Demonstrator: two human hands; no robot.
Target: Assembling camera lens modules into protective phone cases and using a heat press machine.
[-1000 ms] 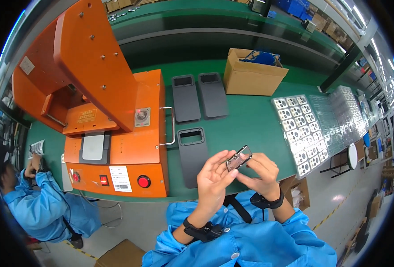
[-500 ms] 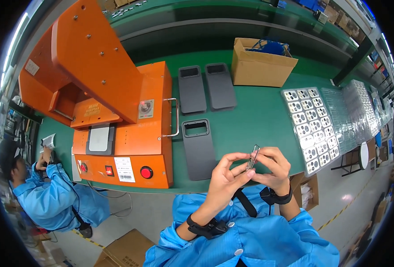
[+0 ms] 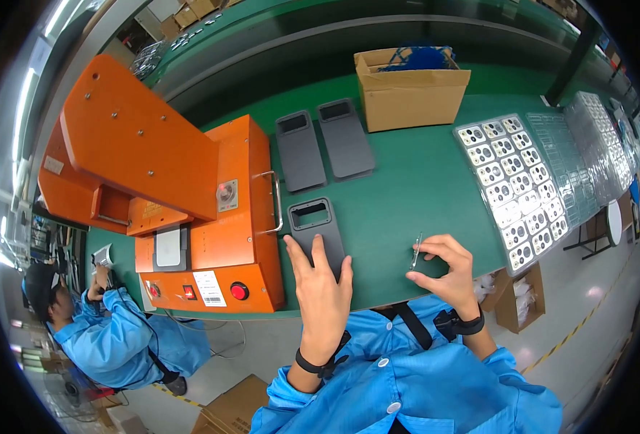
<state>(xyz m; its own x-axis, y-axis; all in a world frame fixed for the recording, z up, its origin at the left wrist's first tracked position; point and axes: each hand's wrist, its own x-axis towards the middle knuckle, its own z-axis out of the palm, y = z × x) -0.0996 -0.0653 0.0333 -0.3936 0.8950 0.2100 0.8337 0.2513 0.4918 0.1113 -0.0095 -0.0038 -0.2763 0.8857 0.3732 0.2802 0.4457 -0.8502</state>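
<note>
My left hand (image 3: 320,300) is spread open at the near end of a dark grey phone-back-shaped piece (image 3: 314,231) with a rectangular opening at its far end. Its fingertips overlap the piece; firm contact is hard to judge. Between the thumb and fingers of my right hand (image 3: 451,273), a small thin plate (image 3: 416,249) is pinched, seen edge-on above the bench. Two more grey pieces lie farther back, one on the left (image 3: 302,155) and one on the right (image 3: 349,145). At the right, a clear tray (image 3: 472,158) carries several pale plates with dark round lens rings.
An orange press (image 3: 244,217) with a metal side handle and red button stands at the left. Behind the grey pieces is a cardboard box (image 3: 410,101) with blue stuff inside. Clear stacked trays (image 3: 598,155) stand far right. A co-worker in blue (image 3: 117,336) sits at the left.
My left hand has let go of the small plate, opened and moved left to the nearest grey piece. The right hand alone keeps the plate. The head view has shifted slightly.
</note>
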